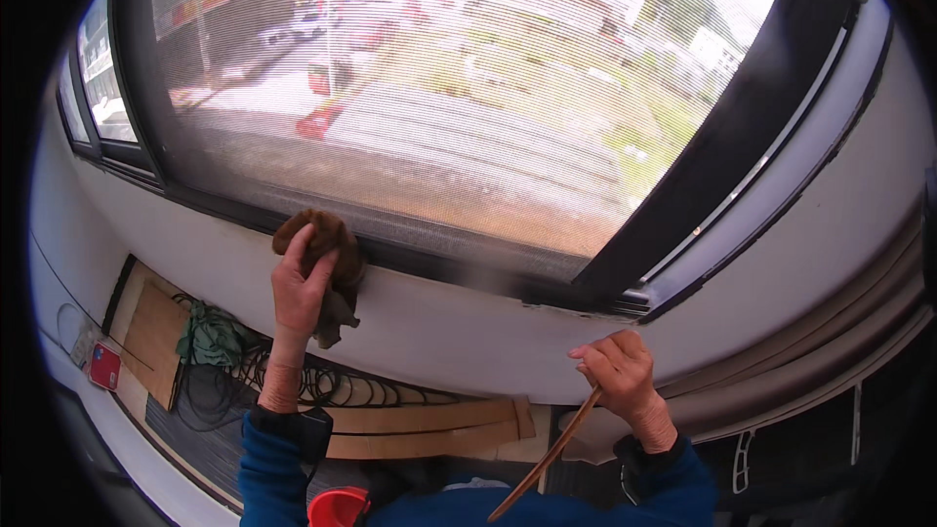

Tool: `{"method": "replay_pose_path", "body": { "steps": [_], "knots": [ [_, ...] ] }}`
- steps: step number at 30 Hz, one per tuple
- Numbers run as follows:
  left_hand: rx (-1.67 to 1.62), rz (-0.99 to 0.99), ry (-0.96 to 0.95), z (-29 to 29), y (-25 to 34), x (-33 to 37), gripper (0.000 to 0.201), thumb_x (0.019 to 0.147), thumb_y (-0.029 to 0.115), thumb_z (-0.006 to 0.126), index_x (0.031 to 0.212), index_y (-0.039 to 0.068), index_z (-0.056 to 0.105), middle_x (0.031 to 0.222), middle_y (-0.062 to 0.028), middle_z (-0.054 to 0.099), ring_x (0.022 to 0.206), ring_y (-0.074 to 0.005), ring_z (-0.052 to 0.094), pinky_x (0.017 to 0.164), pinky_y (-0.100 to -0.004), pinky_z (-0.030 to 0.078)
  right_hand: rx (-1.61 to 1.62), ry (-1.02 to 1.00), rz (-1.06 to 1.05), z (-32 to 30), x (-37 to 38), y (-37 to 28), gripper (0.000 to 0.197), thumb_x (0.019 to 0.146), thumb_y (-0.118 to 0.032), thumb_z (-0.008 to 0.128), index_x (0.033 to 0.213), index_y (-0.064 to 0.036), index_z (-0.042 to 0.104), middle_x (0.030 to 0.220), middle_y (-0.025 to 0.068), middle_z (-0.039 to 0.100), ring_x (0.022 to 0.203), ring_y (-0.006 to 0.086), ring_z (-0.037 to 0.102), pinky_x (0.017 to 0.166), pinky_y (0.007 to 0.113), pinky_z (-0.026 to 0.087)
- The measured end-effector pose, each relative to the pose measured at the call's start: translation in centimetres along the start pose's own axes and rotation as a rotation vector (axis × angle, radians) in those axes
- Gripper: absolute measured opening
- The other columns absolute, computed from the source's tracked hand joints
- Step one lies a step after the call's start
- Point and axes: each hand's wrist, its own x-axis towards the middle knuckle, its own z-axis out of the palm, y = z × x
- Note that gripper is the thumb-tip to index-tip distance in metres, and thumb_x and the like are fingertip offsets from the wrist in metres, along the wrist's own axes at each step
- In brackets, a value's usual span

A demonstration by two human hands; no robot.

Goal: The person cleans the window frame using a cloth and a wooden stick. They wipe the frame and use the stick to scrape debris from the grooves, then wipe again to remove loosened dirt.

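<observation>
My left hand (301,293) grips a bunched brown cloth (339,239) and presses it against the dark lower rail (420,259) of a window. The cloth's loose end hangs down over the white wall below. Above the rail stretches a fine mesh screen (439,117), with a street and grass visible through it. My right hand (622,373) is closed around the upper end of a thin wooden stick (545,464), which slants down to the left. That hand is below the window's lower right corner, apart from the frame.
Below the wall lie cardboard strips (420,431), coiled black cable (327,385), a green cloth (213,335) and a brown board (151,344). A red container (338,506) is near my body. At right hang a beige curtain (781,356) and white hangers (742,464).
</observation>
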Motion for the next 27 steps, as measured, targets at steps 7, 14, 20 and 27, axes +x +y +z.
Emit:
{"method": "replay_pose_path", "body": {
  "steps": [7, 14, 20, 27],
  "knots": [
    [0.134, 0.078, -0.198, 12.6, 2.2, -5.4, 0.042, 0.08, 0.008, 0.066, 0.119, -0.001, 0.054, 0.093, -0.0152, 0.065, 0.083, -0.0222, 0.065, 0.075, -0.0293, 0.051, 0.094, -0.098, 0.163, 0.1, -6.2, -0.7, 0.018, 0.071, -0.012, 0.069, 0.088, -0.0104, 0.065, 0.066, 0.0016, 0.051, 0.062, 0.02, 0.047, 0.055, 0.031, 0.037],
    [0.136, 0.263, -0.261, 22.7, 5.3, -8.8, 0.035, 0.083, 0.009, 0.063, 0.116, 0.001, 0.053, 0.079, -0.0097, 0.064, 0.067, -0.0128, 0.062, 0.061, -0.027, 0.049, 0.147, -0.118, 0.211, 0.8, -8.3, -3.5, 0.017, 0.072, -0.011, 0.067, 0.089, -0.0104, 0.064, 0.066, 0.0024, 0.05, 0.062, 0.0213, 0.047, 0.055, 0.032, 0.037],
    [-0.031, 0.096, -0.366, 20.2, 4.6, -8.7, 0.029, 0.086, 0.01, 0.062, 0.113, 0.001, 0.054, 0.071, -0.0026, 0.061, 0.057, -0.007, 0.053, 0.053, -0.0224, 0.043, 0.266, -0.212, 0.098, 1.1, -8.3, -8.5, 0.021, 0.075, -0.012, 0.063, 0.096, -0.0105, 0.065, 0.067, 0.0022, 0.05, 0.062, 0.0208, 0.048, 0.055, 0.032, 0.038],
    [-0.427, -0.275, -0.1, 7.6, 1.8, -7.6, 0.024, 0.09, 0.012, 0.058, 0.113, 0.004, 0.058, 0.087, 0.0019, 0.062, 0.066, -0.0029, 0.054, 0.056, -0.0194, 0.043, 0.445, -0.379, 0.043, 2.2, -8.6, -12.3, 0.027, 0.077, -0.006, 0.057, 0.102, -0.0136, 0.064, 0.068, 0.0022, 0.051, 0.063, 0.0191, 0.054, 0.054, 0.029, 0.044]
  ]
}}
